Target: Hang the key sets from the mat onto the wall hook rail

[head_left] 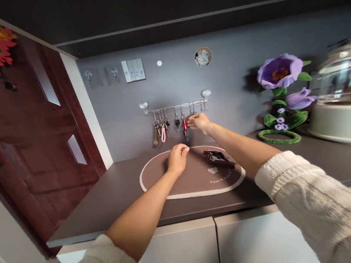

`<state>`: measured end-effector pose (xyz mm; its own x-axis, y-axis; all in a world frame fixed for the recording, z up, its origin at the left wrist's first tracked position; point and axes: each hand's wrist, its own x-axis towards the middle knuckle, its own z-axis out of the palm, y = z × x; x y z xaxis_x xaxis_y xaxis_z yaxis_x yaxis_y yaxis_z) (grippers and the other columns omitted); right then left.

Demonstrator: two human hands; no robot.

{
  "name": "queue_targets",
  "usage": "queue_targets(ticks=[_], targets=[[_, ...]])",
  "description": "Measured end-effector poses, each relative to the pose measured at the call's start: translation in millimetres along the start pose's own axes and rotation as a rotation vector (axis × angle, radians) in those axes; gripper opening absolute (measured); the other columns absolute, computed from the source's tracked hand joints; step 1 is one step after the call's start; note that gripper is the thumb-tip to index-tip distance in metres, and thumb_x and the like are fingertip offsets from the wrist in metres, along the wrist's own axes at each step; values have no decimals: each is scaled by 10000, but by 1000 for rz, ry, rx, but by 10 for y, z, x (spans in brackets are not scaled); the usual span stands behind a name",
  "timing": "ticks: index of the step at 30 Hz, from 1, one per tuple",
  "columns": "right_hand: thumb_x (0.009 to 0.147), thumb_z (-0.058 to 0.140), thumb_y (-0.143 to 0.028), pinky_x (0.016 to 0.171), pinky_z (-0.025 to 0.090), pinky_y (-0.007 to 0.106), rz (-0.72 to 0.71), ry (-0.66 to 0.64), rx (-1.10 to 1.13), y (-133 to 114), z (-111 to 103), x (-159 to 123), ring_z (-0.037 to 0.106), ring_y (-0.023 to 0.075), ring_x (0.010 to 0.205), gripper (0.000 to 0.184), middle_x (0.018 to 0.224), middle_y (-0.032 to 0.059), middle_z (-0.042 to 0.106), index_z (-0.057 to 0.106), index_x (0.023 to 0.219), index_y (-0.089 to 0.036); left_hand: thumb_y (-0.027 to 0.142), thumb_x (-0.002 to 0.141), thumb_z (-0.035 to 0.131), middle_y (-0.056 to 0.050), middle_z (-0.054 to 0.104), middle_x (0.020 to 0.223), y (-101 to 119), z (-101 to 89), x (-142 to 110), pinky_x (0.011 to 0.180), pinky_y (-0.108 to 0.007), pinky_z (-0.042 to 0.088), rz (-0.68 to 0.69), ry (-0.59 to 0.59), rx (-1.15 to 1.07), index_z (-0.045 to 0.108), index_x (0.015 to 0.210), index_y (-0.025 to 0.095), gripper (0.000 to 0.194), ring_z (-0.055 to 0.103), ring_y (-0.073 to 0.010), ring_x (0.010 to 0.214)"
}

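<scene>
My right hand [199, 122] reaches up to the chrome hook rail [175, 106] on the grey wall, its fingers pinched on a red key fob [185, 124] that hangs from a hook. My left hand [178, 157] hovers over the brown oval mat [157, 182] on the counter, fingers curled together in a loose pinch; what they hold, if anything, is too small to see. More key bunches [161, 130] hang at the rail's left end. A dark bunch of keys [217, 158] lies on the mat, right of my left hand.
A purple fabric flower ornament [281, 98] stands on the counter at right, beside a large white appliance with a clear lid [348, 97]. A dark wooden door [31, 139] is at left. Light switches [133, 70] and two small hooks are on the wall above the rail.
</scene>
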<state>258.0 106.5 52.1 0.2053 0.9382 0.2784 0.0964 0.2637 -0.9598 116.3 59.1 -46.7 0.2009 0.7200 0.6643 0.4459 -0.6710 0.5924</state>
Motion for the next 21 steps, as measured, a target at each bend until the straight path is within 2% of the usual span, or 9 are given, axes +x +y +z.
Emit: queue_targets(ticks=[6, 12, 17, 21], targets=[[805, 460, -129, 605, 457, 219, -25, -21, -17, -97, -184, -197, 565, 74, 617, 60, 792, 47, 609, 500, 763, -146, 220, 774, 474, -26, 610, 796, 19, 17, -46, 710, -258, 418, 34, -84, 30, 595, 757, 166, 134, 535, -125, 710], [747, 543, -151, 531, 402, 178, -106, -70, -98, -129, -427, -514, 501, 53, 543, 20, 711, 29, 603, 551, 736, -137, 213, 770, 481, -24, 608, 782, 109, 26, -93, 704, -262, 417, 61, -120, 83, 608, 758, 173, 134, 531, -130, 704], [643, 643, -265, 569, 404, 209, -197, -162, -336, 20, -648, -784, 493, 74, 549, 157, 651, 9, 611, 621, 724, -132, 208, 762, 498, -31, 616, 814, 209, 67, -97, 723, -266, 428, 35, -82, 31, 610, 779, 173, 118, 543, -127, 711], [611, 642, -293, 597, 406, 220, -219, -233, -565, 222, -796, -930, 534, 104, 584, 174, 645, 9, 635, 649, 691, -138, 195, 758, 506, -39, 631, 830, 286, 131, -44, 735, -267, 436, 1, -40, -39, 606, 788, 165, 108, 556, -129, 734]])
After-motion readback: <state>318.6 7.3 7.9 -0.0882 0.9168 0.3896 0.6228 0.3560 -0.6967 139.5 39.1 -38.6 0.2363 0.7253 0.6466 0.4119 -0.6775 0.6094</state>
